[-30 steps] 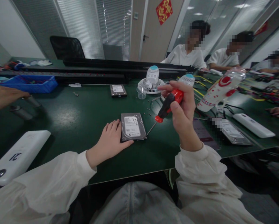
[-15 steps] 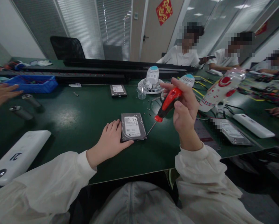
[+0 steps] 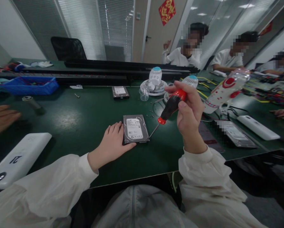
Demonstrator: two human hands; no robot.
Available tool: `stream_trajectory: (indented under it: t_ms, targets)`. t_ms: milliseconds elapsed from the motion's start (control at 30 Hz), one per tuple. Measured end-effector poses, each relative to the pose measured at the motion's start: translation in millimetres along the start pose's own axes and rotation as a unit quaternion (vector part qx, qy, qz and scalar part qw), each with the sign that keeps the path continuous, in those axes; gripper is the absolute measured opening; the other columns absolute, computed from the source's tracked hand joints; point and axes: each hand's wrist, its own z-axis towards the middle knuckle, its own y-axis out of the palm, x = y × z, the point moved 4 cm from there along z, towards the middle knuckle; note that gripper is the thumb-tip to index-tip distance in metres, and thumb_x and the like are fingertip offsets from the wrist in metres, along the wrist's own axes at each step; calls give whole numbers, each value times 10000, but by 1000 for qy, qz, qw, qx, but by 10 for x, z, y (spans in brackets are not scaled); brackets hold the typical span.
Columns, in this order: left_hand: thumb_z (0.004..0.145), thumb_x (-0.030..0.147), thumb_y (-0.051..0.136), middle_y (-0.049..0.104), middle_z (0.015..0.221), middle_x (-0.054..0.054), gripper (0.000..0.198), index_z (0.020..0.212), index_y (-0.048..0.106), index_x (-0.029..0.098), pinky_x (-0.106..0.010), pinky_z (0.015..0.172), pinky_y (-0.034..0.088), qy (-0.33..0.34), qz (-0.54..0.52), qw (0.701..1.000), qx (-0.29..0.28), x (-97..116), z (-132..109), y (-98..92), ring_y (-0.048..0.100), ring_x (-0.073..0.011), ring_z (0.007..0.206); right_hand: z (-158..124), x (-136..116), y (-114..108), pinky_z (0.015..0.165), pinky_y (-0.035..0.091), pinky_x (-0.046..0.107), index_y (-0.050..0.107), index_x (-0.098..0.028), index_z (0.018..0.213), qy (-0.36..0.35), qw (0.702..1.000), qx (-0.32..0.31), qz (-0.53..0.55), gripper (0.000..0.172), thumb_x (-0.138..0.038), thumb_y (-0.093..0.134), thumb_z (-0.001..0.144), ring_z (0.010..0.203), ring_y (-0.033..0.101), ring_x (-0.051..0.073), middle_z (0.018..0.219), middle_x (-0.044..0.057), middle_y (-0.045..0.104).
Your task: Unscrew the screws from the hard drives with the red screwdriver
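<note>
While I sit close to its near edge, the dark green worktop [image 3: 85, 107] spreads wide ahead of me, with other people in white seated along its far right side. A long white casing [image 3: 16, 160] lies at my far left, and beyond it a blue bin [image 3: 28, 85] stands near the back rail. Someone else's hand [image 3: 1, 118] comes in from the left edge, well apart from mine. Two small white fans [image 3: 155, 82] stand at the back, and a second drive [image 3: 120, 91] lies just left of them.

My left hand [image 3: 113, 144] lies open and flat on the worktop, fingers against the left edge of the hard drive [image 3: 135, 129] and thumb along its near edge, bracing it. That hard drive lies label up in the middle, just in front of me. My right hand [image 3: 189, 114] is raised and closed around the red and black handle of the screwdriver [image 3: 171, 106]. Its thin shaft slants down and left to the drive's near right corner. I cannot tell whether the tip touches the case or stops just beside it. A few loose screws [image 3: 152, 115] are scattered just beyond the drive, to its right.

I judge this to be screw work at that corner, with the driver lined up for it. A turn here calls for the tip seated square in the screw head, and firm pressure from my left hand so that the drive does not slide.
</note>
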Motion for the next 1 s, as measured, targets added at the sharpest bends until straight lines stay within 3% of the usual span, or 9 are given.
stream_trajectory:
  t_ms: [133,233,433,567,700,767,900,1000]
  targets:
    - [911,750,466,433,1578,-286,938,1518,414,37,-609,1168,356,0,4,1000,-1,5,0,5,407,-442,1456,5,-21,-41,822,568,473,644,-374,1231,-11,999,29,-44,356,-512,645,903,897,654,248,1073,46,691]
    - [918,740,470,427,1585,-283,926,1520,414,38,-606,1181,342,0,6,1000,1,8,1,3,396,-437,1468,8,-30,-62,812,548,464,673,-343,1150,-50,996,52,-53,329,-496,706,860,823,602,213,1020,26,641]
    - [918,751,462,429,1584,-286,940,1513,422,25,-599,1188,339,1,12,1000,-4,16,0,-17,401,-435,1469,7,9,-15,1005,500,542,626,-344,1358,-23,999,3,49,438,-468,470,968,1132,653,292,1205,32,708]
    - [922,750,450,428,1587,-282,931,1520,416,37,-607,1188,338,1,10,1000,-5,11,-2,-6,402,-435,1470,0,5,-33,861,562,482,620,-382,1284,1,999,19,-27,384,-541,555,941,987,673,277,1131,67,693]
    - [914,741,470,440,1588,-255,898,1524,421,84,-614,1189,332,-2,4,1000,5,-4,-1,13,402,-427,1473,-1,-16,-63,770,545,444,655,-337,1117,-35,995,64,-70,286,-482,685,873,805,600,212,974,31,613]
    - [910,741,476,451,1583,-244,886,1523,427,103,-612,1181,345,0,1,1000,8,-7,-1,17,409,-423,1468,-2,-8,-54,817,545,457,660,-321,1137,-42,996,60,-47,296,-503,617,908,832,607,214,948,22,603]
    - [911,752,464,452,1579,-250,900,1519,430,91,-609,1173,361,1,0,1000,5,-4,-1,12,413,-427,1463,-3,28,-26,947,536,484,650,-306,1278,-10,999,26,37,380,-461,473,979,1058,655,256,1147,46,695]
    - [914,736,480,441,1583,-263,902,1520,423,70,-608,1185,347,0,3,1000,2,4,1,6,402,-429,1472,0,22,-32,920,545,466,629,-334,1323,-19,999,25,13,380,-420,554,960,1010,662,242,1097,33,694]
